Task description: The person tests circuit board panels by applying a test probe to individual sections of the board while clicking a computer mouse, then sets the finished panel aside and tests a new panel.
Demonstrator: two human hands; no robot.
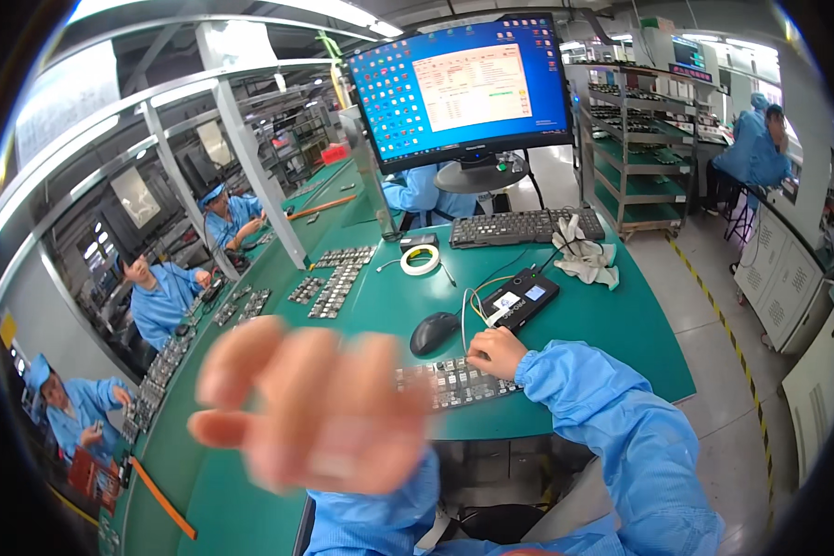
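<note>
Raised close in front of me, my left hand (320, 403) is blurred by motion. Its thumb stands apart from the loosely bent fingers, and nothing shows between them. Farther right, my right hand (498, 353) rests over a panel of small circuit boards (459, 384) on the green bench. Its fingertips are pinched at the lower end of a thin white cable (463, 324); the very tip is hidden. Just behind that hand lies a black handheld tester (523, 298) with a small lit screen. A black mouse (434, 333) sits left of the cable.
A monitor (463, 88) stands behind a black keyboard (519, 228). White gloves (585, 250) lie at the keyboard's right end. A roll of white tape (421, 260) and rows of small boards (341, 281) are on the bench. Co-workers sit along the left; a shelf rack (635, 153) stands back right.
</note>
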